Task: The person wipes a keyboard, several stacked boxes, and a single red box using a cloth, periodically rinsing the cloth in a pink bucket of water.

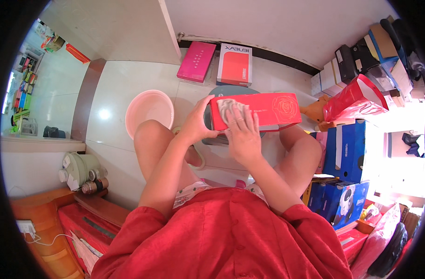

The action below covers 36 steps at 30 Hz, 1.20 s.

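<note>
A red cardboard shoebox (266, 104) with a rose drawing and printed writing is held up in front of my knees, its long side facing me. My left hand (197, 120) grips the box's left end, with the thumb along the lower edge. Pressed flat on the red face by my right hand (243, 134) is a pale crumpled cloth (225, 105), partly covered by the fingers. Beneath the box shows a grey rounded object (230, 91), mostly hidden, so I cannot tell what it is.
A pink plastic basin (149, 96) stands on the tiled floor to the left. By the wall lie a magenta box (196, 61) and a red-and-white shoebox (234, 66). Blue boxes (350, 150) are stacked at the right, near a red bag (353, 101). A green appliance (80, 167) is at the left.
</note>
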### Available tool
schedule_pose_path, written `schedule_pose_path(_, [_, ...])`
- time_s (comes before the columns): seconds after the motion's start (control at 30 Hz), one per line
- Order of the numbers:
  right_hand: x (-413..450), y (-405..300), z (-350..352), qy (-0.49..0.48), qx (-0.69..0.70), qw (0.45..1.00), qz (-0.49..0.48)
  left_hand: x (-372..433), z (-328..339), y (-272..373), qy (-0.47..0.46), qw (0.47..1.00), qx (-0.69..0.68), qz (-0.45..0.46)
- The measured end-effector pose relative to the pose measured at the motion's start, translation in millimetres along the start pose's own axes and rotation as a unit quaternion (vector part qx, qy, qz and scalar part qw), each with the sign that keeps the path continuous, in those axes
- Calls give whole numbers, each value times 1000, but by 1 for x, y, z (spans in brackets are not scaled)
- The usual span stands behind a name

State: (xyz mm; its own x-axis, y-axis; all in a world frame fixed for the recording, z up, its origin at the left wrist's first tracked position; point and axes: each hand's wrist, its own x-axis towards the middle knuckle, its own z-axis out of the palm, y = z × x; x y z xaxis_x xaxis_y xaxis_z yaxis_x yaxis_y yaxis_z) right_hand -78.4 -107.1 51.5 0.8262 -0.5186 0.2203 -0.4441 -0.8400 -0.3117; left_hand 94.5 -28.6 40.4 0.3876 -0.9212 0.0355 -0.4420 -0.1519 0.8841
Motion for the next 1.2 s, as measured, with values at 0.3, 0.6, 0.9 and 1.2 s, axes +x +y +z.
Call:
schedule_pose_path(0.3, [15, 13, 6, 52, 31, 997, 54, 2, 0, -3, 2, 1000, 2, 10])
schedule_pose_path(0.6, [28, -7, 19, 35, 11, 998, -51, 0, 3, 0, -3, 1000, 4, -2])
schedule_pose_path(0.9, [24, 21, 6, 96, -80, 991, 53, -1, 3, 1, 2, 1000, 14, 4])
schedule_pose_path(1.2, [25, 30, 6, 105, -34, 991, 76, 4, 9, 10, 6, 1000, -13, 8])
